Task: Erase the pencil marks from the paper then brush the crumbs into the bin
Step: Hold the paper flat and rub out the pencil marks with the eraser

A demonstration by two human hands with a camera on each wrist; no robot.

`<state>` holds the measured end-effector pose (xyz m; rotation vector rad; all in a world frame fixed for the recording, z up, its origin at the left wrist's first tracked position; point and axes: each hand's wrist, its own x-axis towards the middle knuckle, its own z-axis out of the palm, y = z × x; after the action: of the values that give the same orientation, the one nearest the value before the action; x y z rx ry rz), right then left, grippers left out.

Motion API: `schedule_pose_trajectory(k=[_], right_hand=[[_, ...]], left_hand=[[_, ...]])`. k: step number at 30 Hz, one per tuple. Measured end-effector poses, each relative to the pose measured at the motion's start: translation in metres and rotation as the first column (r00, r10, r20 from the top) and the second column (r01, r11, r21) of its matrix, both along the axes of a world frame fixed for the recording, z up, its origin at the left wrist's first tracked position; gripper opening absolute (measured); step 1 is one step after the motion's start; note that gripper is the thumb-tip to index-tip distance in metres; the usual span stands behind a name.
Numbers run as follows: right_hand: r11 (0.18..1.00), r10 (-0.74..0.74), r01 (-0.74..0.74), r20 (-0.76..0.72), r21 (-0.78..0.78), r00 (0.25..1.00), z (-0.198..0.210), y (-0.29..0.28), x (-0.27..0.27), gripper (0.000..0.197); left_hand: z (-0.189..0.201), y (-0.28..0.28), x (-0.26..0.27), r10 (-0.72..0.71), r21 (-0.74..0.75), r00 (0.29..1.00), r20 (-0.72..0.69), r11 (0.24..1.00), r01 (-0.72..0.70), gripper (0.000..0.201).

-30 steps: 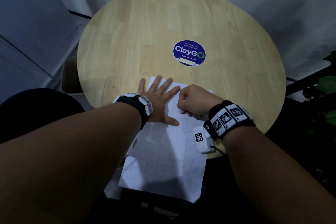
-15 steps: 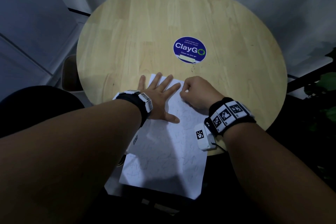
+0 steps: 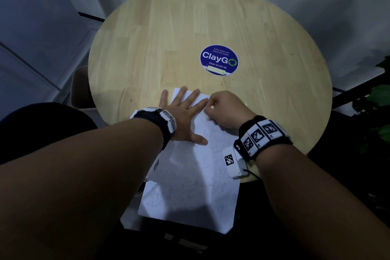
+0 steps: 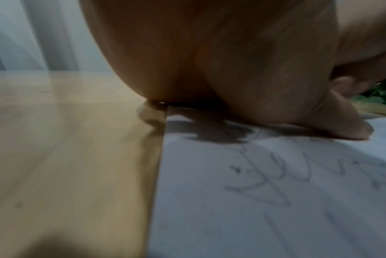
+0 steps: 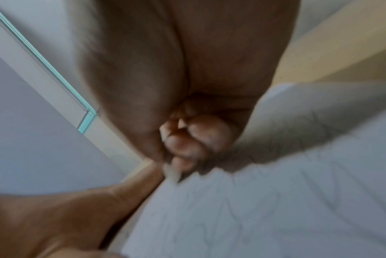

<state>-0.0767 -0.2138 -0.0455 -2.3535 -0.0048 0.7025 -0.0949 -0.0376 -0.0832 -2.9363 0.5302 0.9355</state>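
A white paper (image 3: 190, 186) with faint pencil scribbles lies on the round wooden table (image 3: 168, 27), its near end hanging over the table's front edge. My left hand (image 3: 185, 110) lies flat with spread fingers on the paper's far left corner, pressing it down. My right hand (image 3: 223, 110) is curled beside it and pinches a small white eraser (image 3: 211, 107) against the paper near the far edge. The right wrist view shows the eraser (image 5: 171, 172) under the curled fingers (image 5: 187, 148). Pencil marks (image 4: 276, 174) show in the left wrist view beside my thumb.
A round blue ClayGo sticker (image 3: 219, 60) sits at the table's middle, beyond the hands. A dark chair (image 3: 42, 129) stands to the left and green plant leaves (image 3: 379, 95) to the right. No bin shows in any view.
My right hand with the eraser slid away from me, from beside the left thumb up to the paper's far edge. The left hand stayed flat in place.
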Motion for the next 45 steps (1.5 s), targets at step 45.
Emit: schedule_pose_trajectory(k=[45], right_hand=[[0.632,-0.354,0.549,-0.427,0.547,0.832,-0.006,-0.004,-0.001,0.019]], left_hand=[[-0.009,0.008,0.001,0.029,-0.119,0.998,0.047,0.993,-0.023,0.158]])
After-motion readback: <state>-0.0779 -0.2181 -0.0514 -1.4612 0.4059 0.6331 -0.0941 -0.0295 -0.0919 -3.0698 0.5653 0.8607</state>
